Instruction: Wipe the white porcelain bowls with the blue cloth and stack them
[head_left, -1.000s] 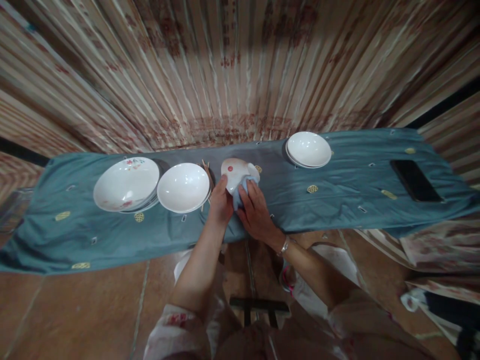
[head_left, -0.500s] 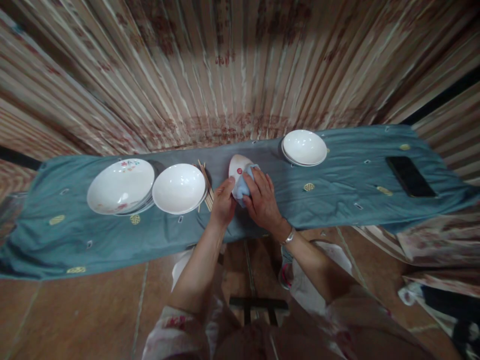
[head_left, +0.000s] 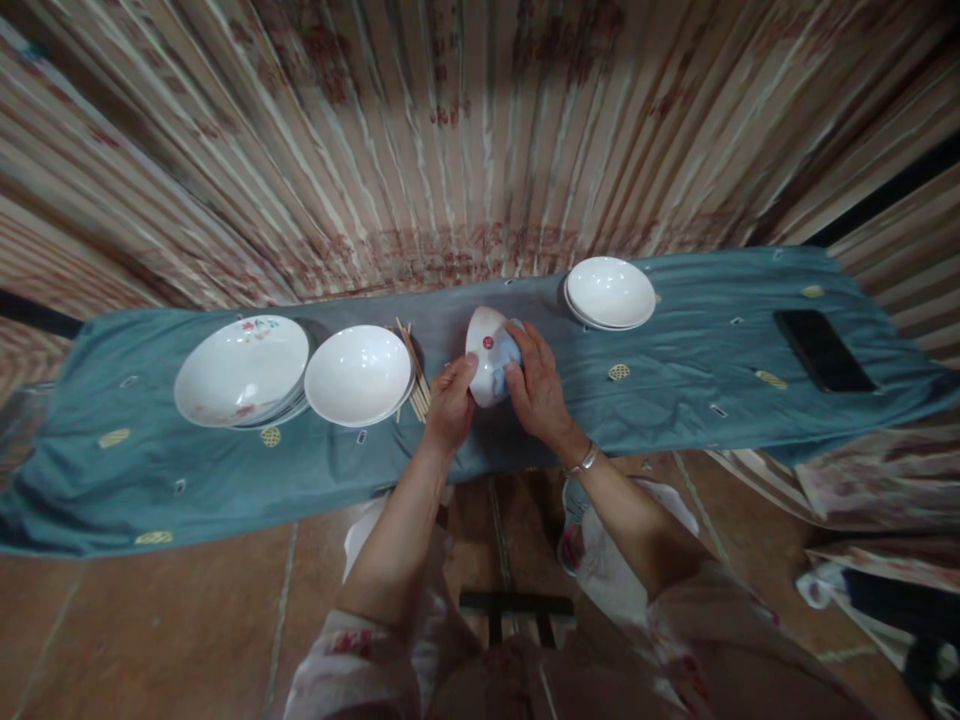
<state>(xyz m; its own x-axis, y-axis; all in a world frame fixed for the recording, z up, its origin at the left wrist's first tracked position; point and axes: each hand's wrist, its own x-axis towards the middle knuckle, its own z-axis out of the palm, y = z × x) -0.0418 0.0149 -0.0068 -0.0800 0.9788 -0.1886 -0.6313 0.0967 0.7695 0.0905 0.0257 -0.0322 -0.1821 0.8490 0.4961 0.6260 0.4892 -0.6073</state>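
Observation:
Above the middle of the cloth-covered table, a white bowl (head_left: 484,370) is tilted so that its underside, with a small red mark, faces me. My left hand (head_left: 451,405) grips its left edge, thumb on the outer surface. Bunched against the bowl's right side is a light blue cloth (head_left: 507,356). My right hand (head_left: 541,388) is closed round that cloth and presses it to the bowl, with the fingers over the rim. Part of the cloth is hidden beneath the fingers.
Left of my hands lie several chopsticks (head_left: 415,372), stacked white bowls (head_left: 358,375) and stacked flower-patterned plates (head_left: 244,372). Another stack of bowls (head_left: 611,293) stands at the back right. A black phone (head_left: 823,350) rests near the right end of the teal tablecloth (head_left: 675,400). Behind hangs a striped curtain (head_left: 480,150).
The bowl has turned, showing more of its underside. My right hand has shifted slightly right with the cloth, from across the bowl's lower part to its right side. My left hand keeps its hold.

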